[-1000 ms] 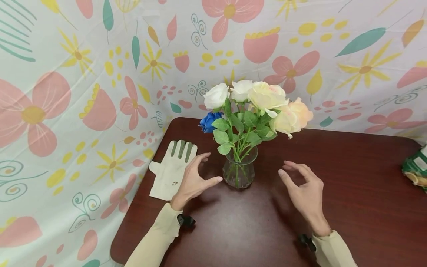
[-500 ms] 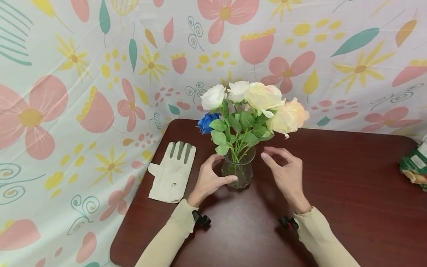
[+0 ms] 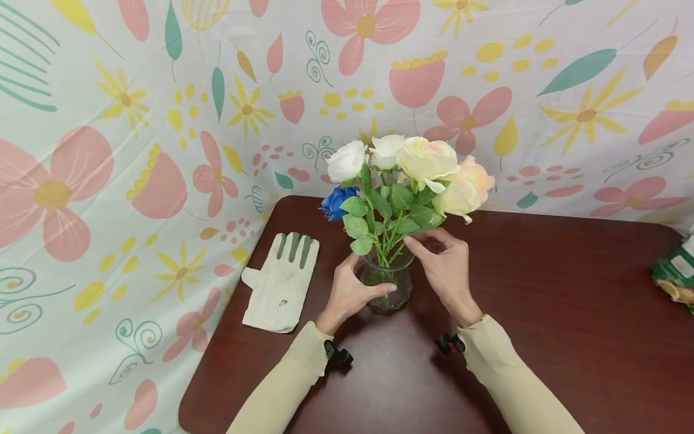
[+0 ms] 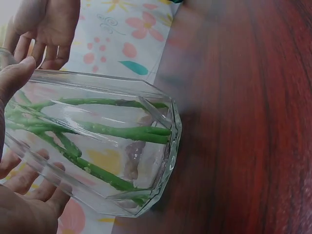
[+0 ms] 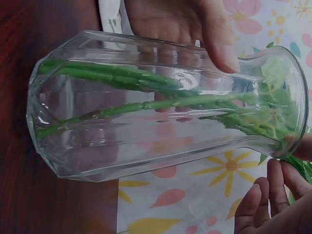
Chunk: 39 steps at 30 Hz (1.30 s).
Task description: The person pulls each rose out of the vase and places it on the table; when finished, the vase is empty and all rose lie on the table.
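A clear glass vase (image 3: 399,295) with faceted sides stands on the table, holding green stems (image 4: 131,130) that reach its base. My left hand (image 3: 347,295) grips its left side, thumb across the front and fingers behind. At the rim's right side is my right hand (image 3: 449,265), its thumb and index finger close to the stems; I cannot tell whether they pinch anything. Its other fingers (image 5: 275,187) are bent beside the rim. Above spread white roses (image 3: 347,160), a cream rose (image 3: 425,161), a peach rose (image 3: 477,179), a blue rose (image 3: 337,202) and leaves (image 3: 355,226).
A white work glove (image 3: 279,286) with green finger stripes lies flat left of the vase. A green package (image 3: 675,271) sits at the dark wooden table's (image 3: 558,301) right side. Flower-printed cloth (image 3: 228,157) hangs behind and to the left.
Both hands have moved inward to the vase. The left hand has taken hold of its side, and the right hand has come left to the rim and stems. The vase has stayed in place.
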Each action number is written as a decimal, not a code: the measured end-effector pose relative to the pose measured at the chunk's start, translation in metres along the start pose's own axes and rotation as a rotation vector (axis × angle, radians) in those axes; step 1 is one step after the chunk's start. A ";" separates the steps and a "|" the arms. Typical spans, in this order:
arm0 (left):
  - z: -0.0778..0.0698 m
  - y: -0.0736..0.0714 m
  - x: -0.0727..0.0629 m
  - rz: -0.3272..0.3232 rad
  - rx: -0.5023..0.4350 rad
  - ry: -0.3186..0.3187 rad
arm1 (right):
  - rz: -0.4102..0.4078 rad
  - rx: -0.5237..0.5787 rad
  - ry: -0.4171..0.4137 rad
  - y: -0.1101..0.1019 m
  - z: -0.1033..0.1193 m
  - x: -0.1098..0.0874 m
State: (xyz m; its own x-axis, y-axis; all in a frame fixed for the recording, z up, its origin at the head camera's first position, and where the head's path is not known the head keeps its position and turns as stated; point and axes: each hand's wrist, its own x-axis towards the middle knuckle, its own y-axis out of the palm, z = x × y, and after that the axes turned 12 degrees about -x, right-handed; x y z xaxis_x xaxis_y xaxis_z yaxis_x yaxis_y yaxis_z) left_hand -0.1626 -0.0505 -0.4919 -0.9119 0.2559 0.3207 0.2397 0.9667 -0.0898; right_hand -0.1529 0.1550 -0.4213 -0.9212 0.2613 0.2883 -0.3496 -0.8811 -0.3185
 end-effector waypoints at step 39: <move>0.008 -0.001 0.002 0.002 -0.061 -0.041 | -0.054 0.067 -0.015 -0.023 0.024 0.013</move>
State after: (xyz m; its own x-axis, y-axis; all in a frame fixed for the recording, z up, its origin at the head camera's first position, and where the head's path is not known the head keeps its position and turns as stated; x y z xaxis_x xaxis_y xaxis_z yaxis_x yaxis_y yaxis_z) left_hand -0.1677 -0.0513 -0.4988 -0.9242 0.2585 0.2813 0.2599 0.9651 -0.0328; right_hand -0.1525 0.1692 -0.3887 -0.8985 0.3038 0.3168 -0.3861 -0.8904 -0.2412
